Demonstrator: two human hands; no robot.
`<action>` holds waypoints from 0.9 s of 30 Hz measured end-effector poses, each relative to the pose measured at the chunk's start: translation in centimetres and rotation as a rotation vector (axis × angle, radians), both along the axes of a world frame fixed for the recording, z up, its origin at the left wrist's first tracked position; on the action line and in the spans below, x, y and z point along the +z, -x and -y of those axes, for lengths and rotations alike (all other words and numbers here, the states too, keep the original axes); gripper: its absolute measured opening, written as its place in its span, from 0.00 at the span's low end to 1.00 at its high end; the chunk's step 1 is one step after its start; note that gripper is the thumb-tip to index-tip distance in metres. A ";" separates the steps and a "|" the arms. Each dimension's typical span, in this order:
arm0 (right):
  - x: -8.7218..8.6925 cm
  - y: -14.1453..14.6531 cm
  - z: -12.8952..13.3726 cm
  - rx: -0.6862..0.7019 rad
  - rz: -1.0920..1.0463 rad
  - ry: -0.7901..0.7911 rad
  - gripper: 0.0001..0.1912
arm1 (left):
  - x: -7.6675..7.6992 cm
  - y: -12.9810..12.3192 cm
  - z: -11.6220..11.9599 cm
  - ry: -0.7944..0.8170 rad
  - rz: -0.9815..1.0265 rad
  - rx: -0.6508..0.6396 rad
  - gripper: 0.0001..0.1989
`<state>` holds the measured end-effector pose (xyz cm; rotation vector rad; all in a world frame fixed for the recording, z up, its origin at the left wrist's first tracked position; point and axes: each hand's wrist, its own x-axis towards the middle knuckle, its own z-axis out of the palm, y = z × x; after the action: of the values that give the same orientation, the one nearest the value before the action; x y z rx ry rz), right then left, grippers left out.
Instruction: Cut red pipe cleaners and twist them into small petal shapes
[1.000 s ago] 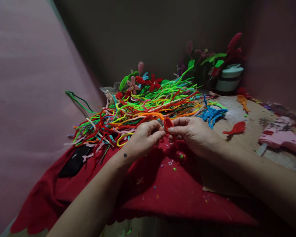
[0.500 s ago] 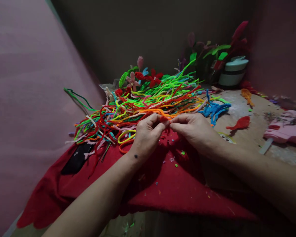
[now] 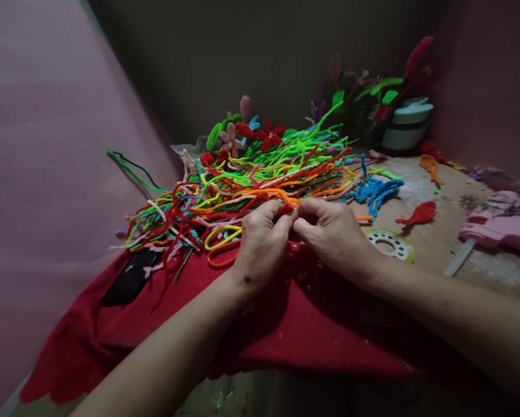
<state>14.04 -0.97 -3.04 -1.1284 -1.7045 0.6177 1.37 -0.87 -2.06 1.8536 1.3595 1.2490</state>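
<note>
Both hands [image 3: 262, 243] [image 3: 340, 240], grip pinched closed on red piece [image 3: 288, 207], partly hide piled pipe cleaners [image 3: 277, 169].

The lone head camera looks forward and down across the red cloth [image 3: 321, 344] from close above.

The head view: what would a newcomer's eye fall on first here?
Probably the heap of bright, fuzzy stems spread across the middle, just beyond the left hand and right hand. Next might come the pink glue gun at the right edge, then the red cloth along the near side.
</note>
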 end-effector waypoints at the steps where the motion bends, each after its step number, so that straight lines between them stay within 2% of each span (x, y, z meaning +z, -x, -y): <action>1: 0.1 0.0 0.0 -0.020 0.040 -0.032 0.09 | 0.0 0.0 0.0 0.005 0.009 -0.009 0.11; 3: 0.3 0.0 0.0 -0.022 0.049 0.009 0.08 | 0.2 0.1 0.0 0.048 0.061 -0.041 0.10; 7: 0.8 -0.3 -0.3 0.185 -0.229 0.429 0.04 | 1.0 0.7 0.0 0.237 0.217 -0.133 0.10; 9: 0.9 -0.5 -0.3 0.268 -0.324 0.539 0.04 | 1.3 1.0 -0.1 0.313 0.261 -0.181 0.10; 15: 0.9 -0.7 -0.3 0.227 -0.306 0.556 0.04 | 1.4 1.1 -0.4 0.354 0.291 -0.222 0.10; 19: 0.3 -0.9 -0.5 0.345 -0.399 0.586 0.03 | 1.6 1.3 -0.6 0.391 0.280 -0.276 0.11; 22: -0.2 -1.0 -0.7 0.383 -0.402 0.587 0.05 | 1.9 1.6 -0.7 0.395 0.178 -0.308 0.09; 24: -0.4 -1.1 -0.8 0.361 -0.372 0.583 0.05 | 2.2 1.6 -0.7 0.326 0.058 -0.283 0.07; 27: -0.5 -1.1 -0.8 0.341 -0.353 0.592 0.04 | 2.5 1.5 -0.7 0.128 -0.094 -0.238 0.05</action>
<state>15.13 -0.18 -3.55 -1.0373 -1.4454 1.5156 -0.08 -0.12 0.40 1.9388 1.1945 0.9442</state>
